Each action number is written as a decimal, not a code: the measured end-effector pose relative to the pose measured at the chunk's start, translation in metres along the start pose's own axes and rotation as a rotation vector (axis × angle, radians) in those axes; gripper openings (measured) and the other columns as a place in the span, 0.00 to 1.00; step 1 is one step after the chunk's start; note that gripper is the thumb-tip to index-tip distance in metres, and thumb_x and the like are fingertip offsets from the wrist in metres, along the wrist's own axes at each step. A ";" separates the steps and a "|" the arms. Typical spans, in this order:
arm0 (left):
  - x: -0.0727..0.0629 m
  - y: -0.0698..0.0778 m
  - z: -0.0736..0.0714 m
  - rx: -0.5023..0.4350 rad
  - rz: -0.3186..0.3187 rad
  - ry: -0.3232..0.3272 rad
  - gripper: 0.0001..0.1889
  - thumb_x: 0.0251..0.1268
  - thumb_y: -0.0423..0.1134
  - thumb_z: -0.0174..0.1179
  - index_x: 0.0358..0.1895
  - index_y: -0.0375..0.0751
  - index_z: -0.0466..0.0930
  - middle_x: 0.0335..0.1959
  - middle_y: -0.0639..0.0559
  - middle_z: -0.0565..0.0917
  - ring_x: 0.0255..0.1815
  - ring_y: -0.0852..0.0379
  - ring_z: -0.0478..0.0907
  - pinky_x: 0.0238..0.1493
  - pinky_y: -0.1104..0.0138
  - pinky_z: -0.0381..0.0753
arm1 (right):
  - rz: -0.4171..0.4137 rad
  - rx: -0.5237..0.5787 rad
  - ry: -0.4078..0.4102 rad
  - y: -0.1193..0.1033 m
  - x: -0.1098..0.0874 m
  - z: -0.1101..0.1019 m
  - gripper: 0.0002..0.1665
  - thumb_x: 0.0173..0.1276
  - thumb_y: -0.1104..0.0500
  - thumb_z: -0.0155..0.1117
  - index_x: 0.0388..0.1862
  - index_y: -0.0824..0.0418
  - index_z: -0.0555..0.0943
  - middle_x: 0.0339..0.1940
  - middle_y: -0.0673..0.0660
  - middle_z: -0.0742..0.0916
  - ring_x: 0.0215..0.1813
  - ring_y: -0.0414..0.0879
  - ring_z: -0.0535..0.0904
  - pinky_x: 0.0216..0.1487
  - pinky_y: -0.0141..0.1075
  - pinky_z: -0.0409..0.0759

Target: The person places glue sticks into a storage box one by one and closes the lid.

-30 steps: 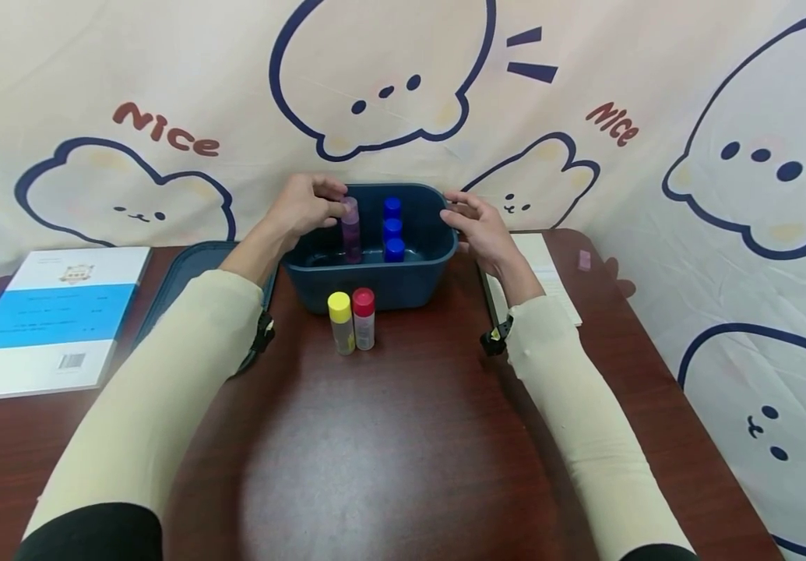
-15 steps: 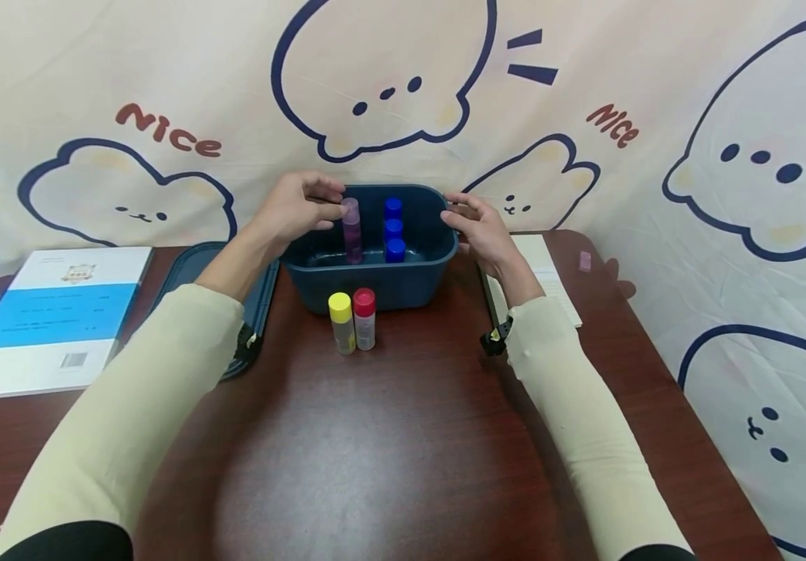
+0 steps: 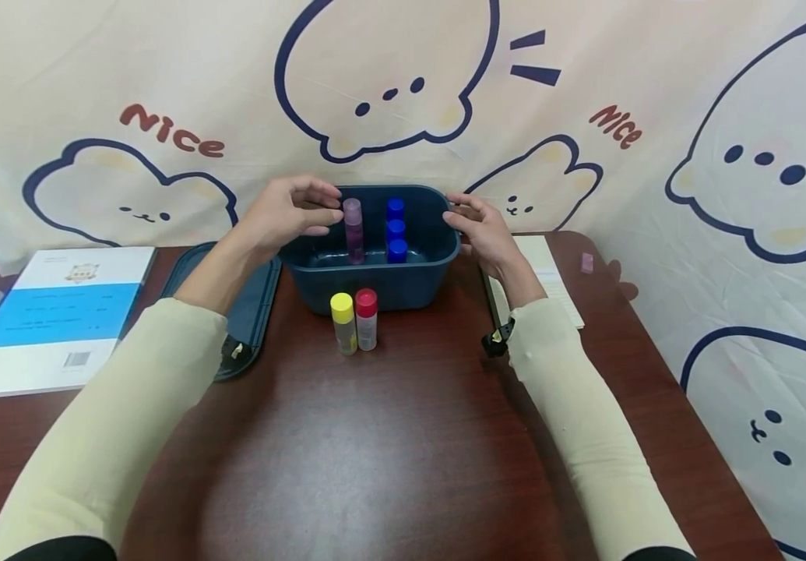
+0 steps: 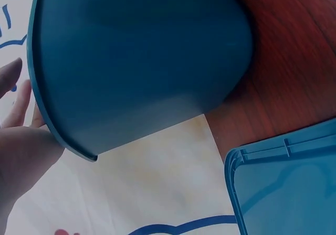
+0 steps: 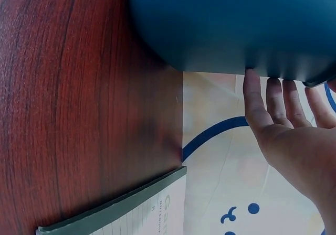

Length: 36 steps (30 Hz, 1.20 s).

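Observation:
A dark blue plastic bin (image 3: 364,288) stands near the back of the table. Inside, toward the left, is upright translucent purple tubing (image 3: 353,234); whether one tube or several in a row I cannot tell. Blue caps (image 3: 395,230) line up to its right. My left hand (image 3: 286,210) hovers at the bin's left end, thumb and fingers apart beside the purple top, holding nothing. My right hand (image 3: 485,234) holds the bin's right end, thumb at the rim and fingertips (image 5: 252,80) against the outer wall.
Upright in front of the bin are a yellow-capped tube (image 3: 343,323) and a red-capped tube (image 3: 367,319). A blue lid (image 3: 251,312) and a book (image 3: 59,319) lie left. At right are a notebook (image 3: 543,269) and a small pink block (image 3: 587,262).
My left hand has let go of the purple tube and drawn back slightly to the left, its fingers spreading. The purple tube stays upright in the bin. My right hand keeps its place.

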<state>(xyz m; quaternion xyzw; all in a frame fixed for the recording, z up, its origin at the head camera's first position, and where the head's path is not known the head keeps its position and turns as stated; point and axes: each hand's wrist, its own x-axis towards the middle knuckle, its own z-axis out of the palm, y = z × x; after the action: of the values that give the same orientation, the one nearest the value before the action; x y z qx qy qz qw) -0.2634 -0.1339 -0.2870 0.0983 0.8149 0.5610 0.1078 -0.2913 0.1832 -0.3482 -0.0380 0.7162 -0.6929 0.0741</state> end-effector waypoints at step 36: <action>-0.054 -0.012 0.003 0.022 0.213 -0.142 0.16 0.69 0.34 0.66 0.57 0.33 0.80 0.52 0.44 0.84 0.54 0.50 0.80 0.53 0.68 0.82 | 0.010 -0.007 0.011 0.000 -0.002 0.000 0.28 0.78 0.56 0.61 0.74 0.54 0.71 0.71 0.59 0.74 0.63 0.59 0.76 0.57 0.46 0.83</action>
<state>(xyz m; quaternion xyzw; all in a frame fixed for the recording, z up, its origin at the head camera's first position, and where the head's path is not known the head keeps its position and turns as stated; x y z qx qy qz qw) -0.2110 -0.1509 -0.2952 0.2248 0.7963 0.5518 0.1041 -0.2896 0.1830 -0.3483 -0.0306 0.7193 -0.6901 0.0734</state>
